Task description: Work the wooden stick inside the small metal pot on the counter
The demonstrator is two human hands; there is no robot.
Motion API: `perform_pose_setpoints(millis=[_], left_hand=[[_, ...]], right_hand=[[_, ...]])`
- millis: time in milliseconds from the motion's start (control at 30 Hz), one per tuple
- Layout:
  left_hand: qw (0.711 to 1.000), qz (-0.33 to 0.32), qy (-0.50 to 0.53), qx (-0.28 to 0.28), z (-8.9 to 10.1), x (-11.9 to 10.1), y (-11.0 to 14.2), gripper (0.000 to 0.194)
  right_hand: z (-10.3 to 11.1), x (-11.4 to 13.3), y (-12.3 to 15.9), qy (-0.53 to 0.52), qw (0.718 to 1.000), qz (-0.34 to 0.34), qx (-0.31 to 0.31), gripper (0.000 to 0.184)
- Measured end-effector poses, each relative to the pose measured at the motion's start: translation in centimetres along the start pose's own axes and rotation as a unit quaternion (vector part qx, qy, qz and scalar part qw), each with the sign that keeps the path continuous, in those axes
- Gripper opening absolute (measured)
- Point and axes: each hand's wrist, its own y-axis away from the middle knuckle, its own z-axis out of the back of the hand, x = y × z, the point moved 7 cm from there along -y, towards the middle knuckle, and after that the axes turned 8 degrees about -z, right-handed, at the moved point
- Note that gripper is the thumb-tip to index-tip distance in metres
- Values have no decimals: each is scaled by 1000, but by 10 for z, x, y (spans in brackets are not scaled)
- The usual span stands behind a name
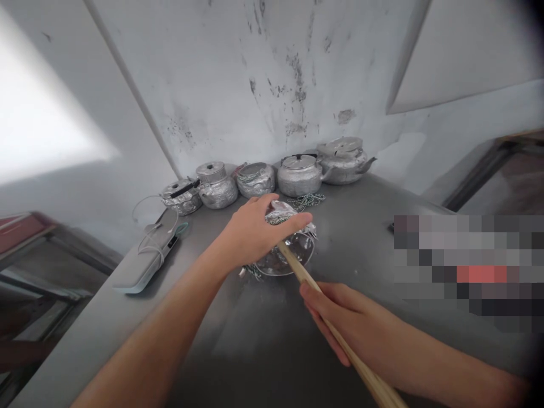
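Note:
A dented silver metal pot (pixel 272 264) lies tipped on the table with its round opening toward me. Patterned cord is bunched against its upper side, and more cord pokes out at its lower left. From above, my left hand (pixel 255 231) grips the pot, its thumb stretched to the right and its other fingers partly hidden behind. My right hand (pixel 340 311) is closed around a long wooden stick (pixel 300 271). The stick's far end reaches the pot's mouth beneath my left hand; whether its tip touches the inside is hidden.
Several dented metal kettles (pixel 300 177) line the back of the grey table (pixel 238 334) by the wall. Loose patterned cord (pixel 309 201) lies before them. At left rests a flat grey device (pixel 147 263) wrapped in white cable. The right side is blurred out by pixels.

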Motion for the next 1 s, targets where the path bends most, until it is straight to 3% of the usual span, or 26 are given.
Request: perform_pose_setpoints(millis=[200,833,1000], left_hand=[[999,24,-9,31,1,2,2,97],[1000,21,9,21,0,-2,1,97],[1000,19,5,16,1,-1,2,97]], right_hand=[[-1,5,9,45,999,-17,-10,56],[-1,6,10,36,999,-25,-25,56],[-2,2,7,40,999,-2,-17,55]])
